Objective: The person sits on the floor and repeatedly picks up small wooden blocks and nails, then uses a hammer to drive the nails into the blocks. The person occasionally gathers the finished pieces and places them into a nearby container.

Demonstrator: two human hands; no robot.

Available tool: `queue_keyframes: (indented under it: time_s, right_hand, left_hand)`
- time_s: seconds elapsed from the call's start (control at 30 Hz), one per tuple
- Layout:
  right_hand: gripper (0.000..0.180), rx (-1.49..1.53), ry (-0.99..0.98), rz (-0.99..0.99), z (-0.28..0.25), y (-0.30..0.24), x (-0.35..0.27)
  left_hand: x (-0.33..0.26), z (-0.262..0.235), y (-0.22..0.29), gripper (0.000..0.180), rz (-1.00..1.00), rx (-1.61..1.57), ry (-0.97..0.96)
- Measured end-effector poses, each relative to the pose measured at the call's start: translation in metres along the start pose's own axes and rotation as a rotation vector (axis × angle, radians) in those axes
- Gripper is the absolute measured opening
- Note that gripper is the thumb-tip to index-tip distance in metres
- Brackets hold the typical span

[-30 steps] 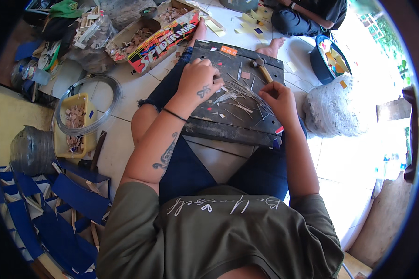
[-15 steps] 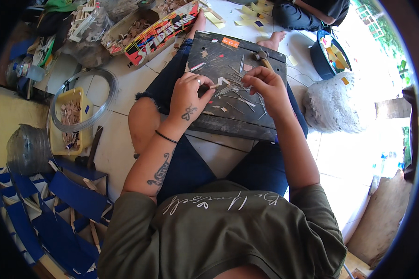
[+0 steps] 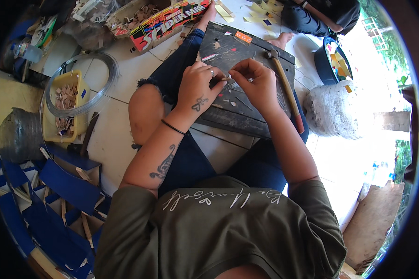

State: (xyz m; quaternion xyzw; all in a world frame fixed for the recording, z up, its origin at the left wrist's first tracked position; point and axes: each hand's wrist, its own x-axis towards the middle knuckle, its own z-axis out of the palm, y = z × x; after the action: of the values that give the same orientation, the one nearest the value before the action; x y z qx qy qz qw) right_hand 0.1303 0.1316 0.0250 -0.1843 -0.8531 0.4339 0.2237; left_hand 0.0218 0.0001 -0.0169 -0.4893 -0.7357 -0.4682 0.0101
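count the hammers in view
1. The hammer lies on the dark board across the person's lap, just right of the right hand. Others may be hidden in the clutter.

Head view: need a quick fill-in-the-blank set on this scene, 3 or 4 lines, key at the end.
1. Both hands meet over a dark ____ resting on the person's lap.
2. The hammer lies on the board beside the ____ hand.
3. The wire coil lies on the floor around the top of a ____ tray.
4. The left hand has a black band on its ____.

Missing words: board; right; yellow; wrist
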Motion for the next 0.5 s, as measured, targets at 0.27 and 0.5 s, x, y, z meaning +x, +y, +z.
queue_keyframes:
  time_s: [0.27, 0.5]
  right_hand:
    - [0.012, -0.097, -0.006, -0.118, 0.0010, 0.0000, -0.0013]
    - [0.012, -0.204, -0.044, -0.193, -0.0014, -0.0012, -0.0008]
  left_hand:
    - [-0.0011, 0.0024, -0.0036, 0.010, 0.021, -0.005, 0.015]
    - [0.0000, 0.0023, -0.0029, 0.010, 0.025, 0.002, 0.019]
